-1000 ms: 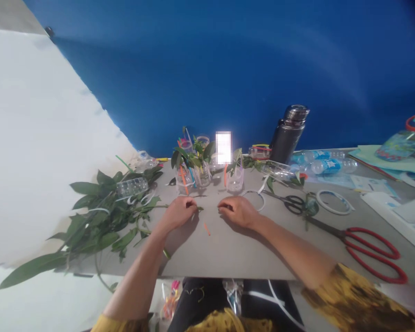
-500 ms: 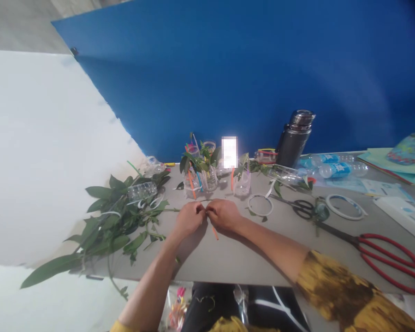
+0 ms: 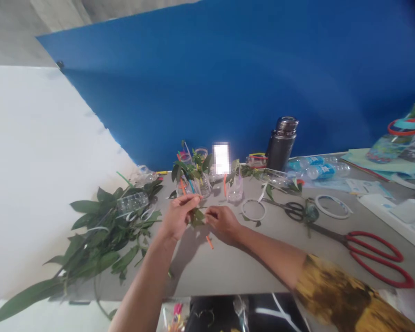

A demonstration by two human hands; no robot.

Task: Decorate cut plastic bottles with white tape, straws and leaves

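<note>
My left hand [image 3: 177, 216] and my right hand [image 3: 223, 224] hold a small green leafy sprig [image 3: 197, 216] over the grey table between them. A thin stem runs from the left fingertips across to the right fingers. The leaves hang below the stem, close to my left thumb. A short orange straw piece [image 3: 210, 242] lies on the table just below my right hand. A clear cut plastic cup [image 3: 234, 190] with leaves and an orange straw stands beyond my right hand. Another cup [image 3: 185, 186], holding leaves and coloured straws, stands beyond my left hand.
A heap of long green leafy branches [image 3: 103, 235] lies left of my hands, with a plastic bottle [image 3: 133, 202] on it. Right of them lie white rings [image 3: 253, 210], black scissors [image 3: 293, 211] and red-handled shears [image 3: 376, 258]. A dark steel flask [image 3: 280, 145] stands behind.
My hands, pressed together at the fingertips before, have moved apart. The sprig's leaves now show between them. The view has shifted slightly.
</note>
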